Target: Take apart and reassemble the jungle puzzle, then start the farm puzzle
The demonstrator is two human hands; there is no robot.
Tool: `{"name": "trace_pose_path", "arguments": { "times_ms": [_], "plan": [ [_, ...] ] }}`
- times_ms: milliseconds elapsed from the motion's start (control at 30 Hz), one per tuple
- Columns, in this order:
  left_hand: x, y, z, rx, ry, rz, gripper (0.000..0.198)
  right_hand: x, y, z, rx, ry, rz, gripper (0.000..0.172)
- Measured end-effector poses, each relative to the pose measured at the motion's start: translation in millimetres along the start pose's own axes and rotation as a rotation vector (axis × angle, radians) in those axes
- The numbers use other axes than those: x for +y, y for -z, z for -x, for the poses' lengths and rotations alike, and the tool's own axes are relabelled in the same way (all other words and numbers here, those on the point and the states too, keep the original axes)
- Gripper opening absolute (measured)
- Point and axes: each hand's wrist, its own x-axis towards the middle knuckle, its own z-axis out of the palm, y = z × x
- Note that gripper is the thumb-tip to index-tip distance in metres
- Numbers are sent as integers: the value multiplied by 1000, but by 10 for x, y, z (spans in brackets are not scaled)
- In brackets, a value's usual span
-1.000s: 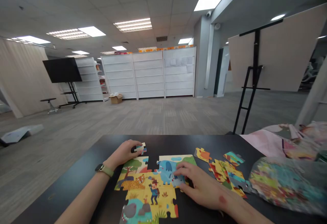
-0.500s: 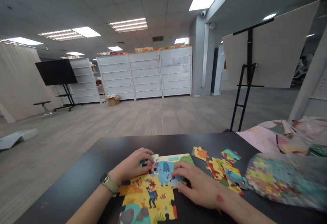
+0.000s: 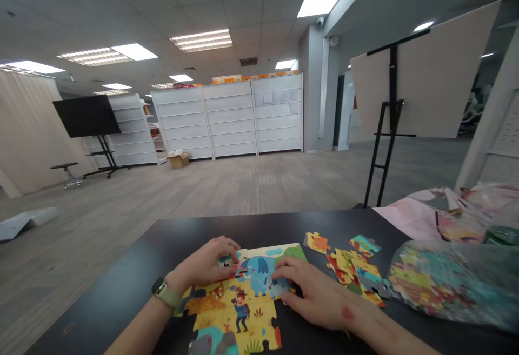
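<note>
My left hand [image 3: 203, 263] had come down — its fingers curled over a jigsaw piece [image 3: 227, 260] at the top of the puzzle [image 3: 239, 306], but I couldn't tell if they gripped it. My right hand [image 3: 318, 293] lay open on the blue elephant [image 3: 259, 276].

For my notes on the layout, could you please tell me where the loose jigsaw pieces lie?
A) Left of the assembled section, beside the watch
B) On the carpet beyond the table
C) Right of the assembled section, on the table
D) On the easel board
C. The loose jigsaw pieces lie on the black table, right of the assembled section and beyond the right hand.
</note>
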Motion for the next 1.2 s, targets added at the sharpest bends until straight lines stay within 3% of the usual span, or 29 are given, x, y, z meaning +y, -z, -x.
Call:
{"name": "trace_pose_path", "arguments": {
  "times_ms": [400,500,600,733,900,1200],
  "plan": [
    [2,6,16,-45,9,-1,11,-44,41,-13,30,-12,24,24],
    [5,16,26,-65,-4,29,19,134,206,-46,162,-83,145,21],
    [6,19,35,-81,9,30,23,422,462,-49,305,-282,301,26],
    [-22,-3,31,-72,38,23,22,749,645,16,314,-466,354,33],
    [-130,-46,11,-43,34,38,21,870,527,37,222,-549,328,40],
    [-391,-143,-8,68,103,25,27,842,476,-53,319,-442,239,44]
  ]
}}
